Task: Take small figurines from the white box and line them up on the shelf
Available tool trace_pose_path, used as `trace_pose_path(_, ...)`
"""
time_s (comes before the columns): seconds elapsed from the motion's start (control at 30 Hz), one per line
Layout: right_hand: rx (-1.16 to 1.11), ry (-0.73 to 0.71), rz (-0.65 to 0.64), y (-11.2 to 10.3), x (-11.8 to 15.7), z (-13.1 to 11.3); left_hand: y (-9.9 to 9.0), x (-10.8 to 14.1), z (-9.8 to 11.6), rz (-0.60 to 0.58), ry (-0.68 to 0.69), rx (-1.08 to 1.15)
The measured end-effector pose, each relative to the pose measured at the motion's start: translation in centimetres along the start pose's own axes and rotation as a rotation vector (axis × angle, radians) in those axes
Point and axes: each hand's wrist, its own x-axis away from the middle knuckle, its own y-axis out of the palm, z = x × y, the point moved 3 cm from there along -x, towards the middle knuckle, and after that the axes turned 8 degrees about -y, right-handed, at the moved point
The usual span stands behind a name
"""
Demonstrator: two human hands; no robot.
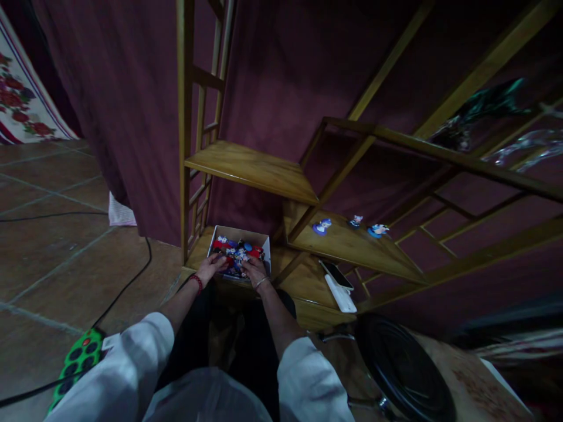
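Note:
A white open box [269, 246] stands on the lowest wooden shelf, filled with small colourful figurines [237, 251] in red, blue and white. My left hand [212, 267], with a red bead bracelet at the wrist, reaches over the box's near left side. Its fingers are bent around a small reddish figurine [229, 261]. From the near right side my right hand [255, 270], with a thin bracelet, reaches in too. Its fingers are closed on a bluish-white figurine [241, 257] among the others. The held pieces are small and partly covered by my fingers.
Three figurines, one purple [322, 227], stand on a raised shelf [352, 245] to the right. Below it lie a dark phone [336, 274] and a white object [341, 295]. A black round stool [404, 366] is at lower right. A green device [79, 360] and cables lie on the left floor.

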Motion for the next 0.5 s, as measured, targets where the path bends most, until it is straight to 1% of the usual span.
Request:
trace_pose_path(0.1, -0.005, -0.027, 0.038, 1.1, 0.1, -0.1, 0.3, 0.4, 0.7, -0.020, 0.012, 0.065)
trace_pose_path(0.23, 0.004, -0.067, 0.021, 2.1, 0.2, -0.5, 0.8, 0.6, 1.0, -0.071, -0.032, 0.190)
trace_pose_path(0.33, 0.009, -0.073, 0.019, 2.2, 0.0, -1.1, 1.1, 0.5, 1.0, -0.109, -0.077, 0.255)
trace_pose_path(0.5, 0.060, -0.109, 0.066, 1.8, -0.2, -2.5, 1.8, 0.1, 1.0, -0.100, -0.160, 0.251)
